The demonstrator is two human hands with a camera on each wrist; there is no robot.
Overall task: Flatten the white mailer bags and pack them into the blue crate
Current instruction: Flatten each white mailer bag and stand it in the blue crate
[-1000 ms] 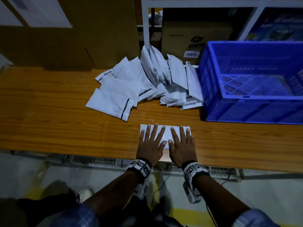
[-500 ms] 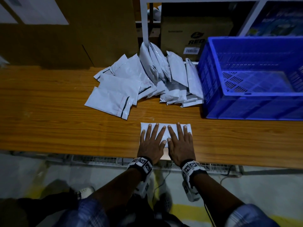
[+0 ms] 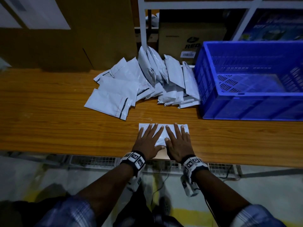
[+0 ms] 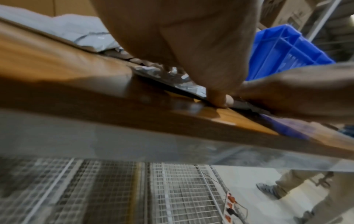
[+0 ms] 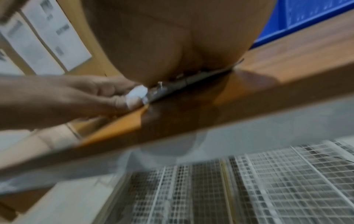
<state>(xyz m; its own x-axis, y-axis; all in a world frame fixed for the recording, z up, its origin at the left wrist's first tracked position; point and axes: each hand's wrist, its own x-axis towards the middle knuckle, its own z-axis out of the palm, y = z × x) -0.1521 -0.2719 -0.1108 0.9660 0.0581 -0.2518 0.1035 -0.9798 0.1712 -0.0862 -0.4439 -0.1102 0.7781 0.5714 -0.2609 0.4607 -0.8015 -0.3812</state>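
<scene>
We press both palms flat on one white mailer (image 3: pixel 161 135) at the near edge of the table (image 3: pixel 49 122), left hand (image 3: pixel 148 141) and right hand (image 3: pixel 177 143) side by side, fingers straight and spread, gripping nothing. The pile (image 3: pixel 144 82) of other mailers lies farther back, its right side leaning against the blue crate (image 3: pixel 252 102), which stands well apart from our hands.

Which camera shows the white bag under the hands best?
The head view: the mailer bag lies flat near the table's front edge, its outline clear around the left hand and right hand pressing it. Both wrist views show only a thin, blurred, edge-on sliver of it beneath the palms.
</scene>
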